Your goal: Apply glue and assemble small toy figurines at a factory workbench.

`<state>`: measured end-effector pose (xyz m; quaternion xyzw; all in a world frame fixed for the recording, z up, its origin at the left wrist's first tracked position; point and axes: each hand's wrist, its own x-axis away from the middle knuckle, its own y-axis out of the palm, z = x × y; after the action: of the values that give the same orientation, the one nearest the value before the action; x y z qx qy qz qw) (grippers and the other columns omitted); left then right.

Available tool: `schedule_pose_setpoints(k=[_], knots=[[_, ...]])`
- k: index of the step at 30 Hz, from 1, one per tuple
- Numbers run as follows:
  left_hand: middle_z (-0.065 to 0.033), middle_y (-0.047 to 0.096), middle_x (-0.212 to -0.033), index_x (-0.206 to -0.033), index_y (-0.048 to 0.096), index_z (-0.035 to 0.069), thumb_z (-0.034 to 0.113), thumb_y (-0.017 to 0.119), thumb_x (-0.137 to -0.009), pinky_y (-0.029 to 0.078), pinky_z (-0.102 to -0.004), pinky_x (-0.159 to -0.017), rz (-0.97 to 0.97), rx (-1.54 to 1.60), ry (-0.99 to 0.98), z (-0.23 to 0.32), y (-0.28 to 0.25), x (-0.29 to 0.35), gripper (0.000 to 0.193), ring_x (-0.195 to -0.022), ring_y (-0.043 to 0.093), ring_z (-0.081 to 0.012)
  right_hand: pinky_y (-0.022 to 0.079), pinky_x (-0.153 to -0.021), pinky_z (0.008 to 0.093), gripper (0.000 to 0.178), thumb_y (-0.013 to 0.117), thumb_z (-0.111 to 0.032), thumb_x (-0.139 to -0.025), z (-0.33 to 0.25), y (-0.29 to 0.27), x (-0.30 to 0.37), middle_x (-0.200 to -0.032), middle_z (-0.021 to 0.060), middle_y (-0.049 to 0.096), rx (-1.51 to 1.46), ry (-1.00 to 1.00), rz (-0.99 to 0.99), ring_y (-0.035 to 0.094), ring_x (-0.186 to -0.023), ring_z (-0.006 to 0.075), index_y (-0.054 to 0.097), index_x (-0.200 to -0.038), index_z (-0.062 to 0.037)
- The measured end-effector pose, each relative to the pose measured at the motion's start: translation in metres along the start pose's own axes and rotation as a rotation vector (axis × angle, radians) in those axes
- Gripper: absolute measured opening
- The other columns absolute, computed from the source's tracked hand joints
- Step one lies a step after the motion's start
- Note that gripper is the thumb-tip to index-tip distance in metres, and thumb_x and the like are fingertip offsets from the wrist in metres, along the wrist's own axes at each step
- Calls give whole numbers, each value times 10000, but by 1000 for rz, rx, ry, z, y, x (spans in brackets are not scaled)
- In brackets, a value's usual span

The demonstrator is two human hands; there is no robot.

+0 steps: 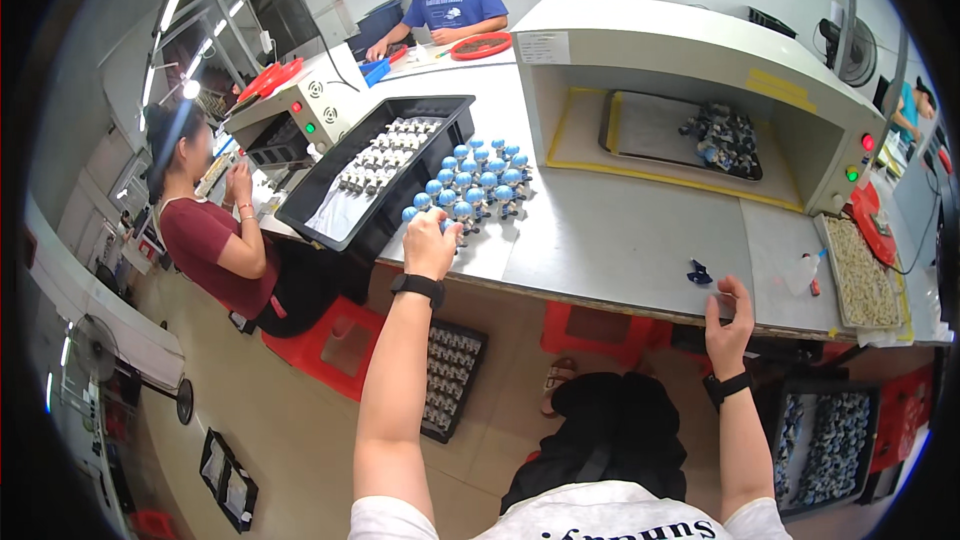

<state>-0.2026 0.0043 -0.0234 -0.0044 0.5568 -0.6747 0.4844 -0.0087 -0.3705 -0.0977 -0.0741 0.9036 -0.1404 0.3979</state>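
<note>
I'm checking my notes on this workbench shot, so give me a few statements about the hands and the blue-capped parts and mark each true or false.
1. The left hand is at the near edge of the cluster of blue-capped parts. True.
2. The right hand holds a red tray. False: it is at the table edge, its fingers spread, with no tray in it.
3. The black tray lies left of the cluster. True.
4. Both wrists are bare. False: each wears a black band.
</note>
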Motion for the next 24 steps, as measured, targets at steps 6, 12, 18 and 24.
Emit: schedule_pose_setpoints(k=[6,12,18,24], knots=[[-175,611,-804,-860,623,8,217,680,-703,475,-402,-690,-4,-72,-1,-12,17,-2,267,-759,602,-320,451,-766,312,338,592,3,-733,1,0,4,-933,129,581,11,6,9,564,-848,238,524,-1063,7],[-158,569,-886,-907,592,31,244,660,-739,452,-421,-701,-13,-99,40,-7,17,-3,279,-824,563,-346,456,-751,311,339,597,10,-704,0,-4,3,-898,134,580,21,-1,59,567,-822,243,532,-1037,9],[-156,566,-898,-935,597,18,247,660,-742,444,-399,-722,-33,-74,56,-19,12,3,306,-846,551,-336,471,-745,317,332,606,3,-687,-2,-6,1,-904,137,584,-12,27,46,575,-837,265,540,-1013,1],[-157,596,-894,-946,604,0,270,694,-717,457,-389,-717,-5,-52,18,-11,9,7,365,-818,582,-323,463,-744,305,359,626,1,-677,0,-7,0,-898,132,591,-15,-4,63,581,-824,233,537,-1024,8]])
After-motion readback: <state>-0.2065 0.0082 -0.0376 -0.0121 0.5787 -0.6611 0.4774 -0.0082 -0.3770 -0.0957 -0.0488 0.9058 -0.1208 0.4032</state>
